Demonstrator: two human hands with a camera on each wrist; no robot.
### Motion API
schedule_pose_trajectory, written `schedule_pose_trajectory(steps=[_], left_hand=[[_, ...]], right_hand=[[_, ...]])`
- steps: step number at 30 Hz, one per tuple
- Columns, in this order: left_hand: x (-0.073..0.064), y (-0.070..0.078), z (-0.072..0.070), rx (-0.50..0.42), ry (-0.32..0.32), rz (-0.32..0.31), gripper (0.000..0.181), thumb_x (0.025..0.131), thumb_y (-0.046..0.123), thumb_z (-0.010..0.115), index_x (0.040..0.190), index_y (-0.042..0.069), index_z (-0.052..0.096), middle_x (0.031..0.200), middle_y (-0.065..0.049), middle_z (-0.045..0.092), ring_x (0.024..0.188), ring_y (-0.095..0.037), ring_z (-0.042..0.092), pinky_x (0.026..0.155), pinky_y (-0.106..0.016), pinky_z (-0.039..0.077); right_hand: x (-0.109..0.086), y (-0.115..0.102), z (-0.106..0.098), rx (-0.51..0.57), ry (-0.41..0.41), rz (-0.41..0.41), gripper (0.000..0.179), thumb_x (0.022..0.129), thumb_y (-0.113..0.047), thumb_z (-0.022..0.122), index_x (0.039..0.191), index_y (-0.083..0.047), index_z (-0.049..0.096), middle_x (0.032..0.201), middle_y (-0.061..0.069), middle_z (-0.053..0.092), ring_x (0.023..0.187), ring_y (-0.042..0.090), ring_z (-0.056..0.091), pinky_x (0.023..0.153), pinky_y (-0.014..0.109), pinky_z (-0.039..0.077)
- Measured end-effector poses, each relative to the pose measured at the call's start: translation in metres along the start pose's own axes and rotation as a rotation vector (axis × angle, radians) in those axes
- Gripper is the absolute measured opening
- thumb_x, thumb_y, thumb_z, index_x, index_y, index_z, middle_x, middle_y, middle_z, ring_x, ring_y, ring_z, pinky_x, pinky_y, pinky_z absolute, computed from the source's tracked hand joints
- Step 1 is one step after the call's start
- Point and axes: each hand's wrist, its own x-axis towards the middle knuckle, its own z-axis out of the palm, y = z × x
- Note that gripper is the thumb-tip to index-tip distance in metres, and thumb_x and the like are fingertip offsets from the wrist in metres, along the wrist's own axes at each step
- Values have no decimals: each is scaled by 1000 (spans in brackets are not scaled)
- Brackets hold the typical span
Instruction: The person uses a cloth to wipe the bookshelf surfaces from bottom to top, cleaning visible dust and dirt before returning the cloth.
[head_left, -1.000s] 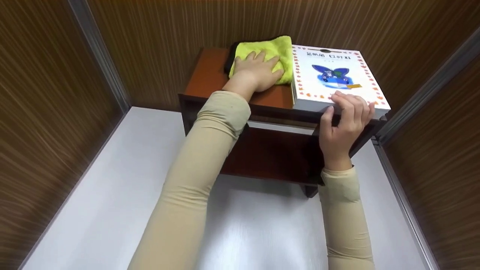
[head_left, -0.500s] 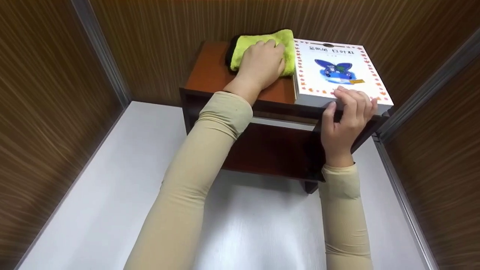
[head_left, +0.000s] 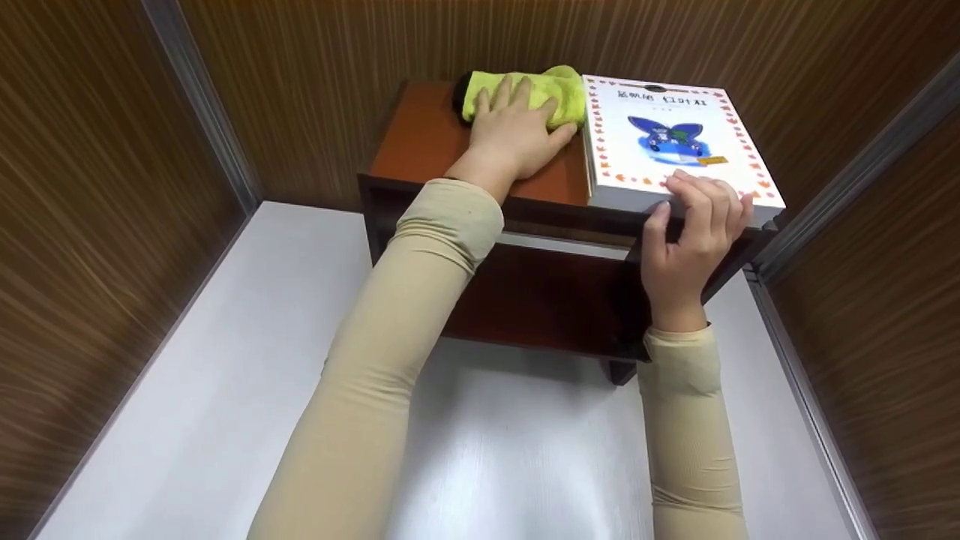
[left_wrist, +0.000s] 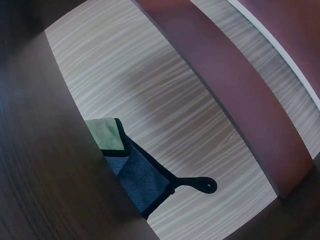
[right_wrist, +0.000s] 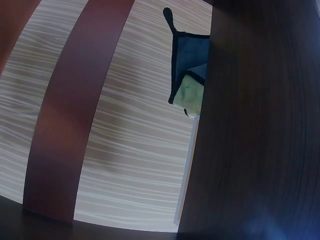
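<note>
My left hand (head_left: 512,139) rests with spread fingers on a yellow-green cloth (head_left: 568,96) with a dark border. The cloth lies bunched at the back of a brown shelf unit's top (head_left: 416,135), against the book's left side. To its right lies a thick white book (head_left: 667,139) with a butterfly on the cover. My right hand (head_left: 691,236) holds its front edge, fingers bent over the cover and thumb at the front side. Past a dark edge, the left wrist view shows a blue-and-green cloth (left_wrist: 142,182) with a loop; the right wrist view shows such a cloth (right_wrist: 190,55) too. Neither wrist view shows a hand.
Wood-patterned walls (head_left: 337,45) enclose the unit at the back and on both sides. A lower shelf (head_left: 540,300) sits beneath the top. The pale floor (head_left: 517,450) spreads out in front. Wrist views show a reddish-brown board (left_wrist: 235,95).
My left fingers first lay spread on the cloth, then curled into it, and now are spread again. The cloth's front edge has drawn back towards the wall. My right hand stays on the book.
</note>
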Motion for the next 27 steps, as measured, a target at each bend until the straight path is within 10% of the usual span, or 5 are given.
schedule_pose_trajectory(steps=[9, 17, 27], left_hand=[[-9, -4, -10, 114, 242, 83, 58, 95, 52, 28, 119, 9, 58, 114, -11, 60, 107, -30, 54, 86, -41, 43], [-37, -3, -36, 151, 106, 173, 37, 97, 31, 28, 68, 16, 45, 95, -8, 62, 88, -25, 59, 77, -44, 49], [-93, 19, -33, 240, 63, 263, 37, 96, 35, 33, 75, 13, 54, 82, -4, 55, 78, -21, 53, 69, -41, 48]], right_hand=[[-6, 22, 12, -16, 23, -31, 22, 80, -17, 51, 90, -3, 65, 99, 8, 64, 101, 26, 52, 105, 44, 16], [-5, 23, 15, -10, 6, -29, 21, 80, -16, 52, 91, -2, 65, 99, 9, 64, 102, 27, 51, 106, 44, 16], [3, 6, 8, 0, 18, -24, 22, 79, -14, 51, 89, 1, 64, 97, 13, 64, 100, 29, 52, 105, 44, 17]])
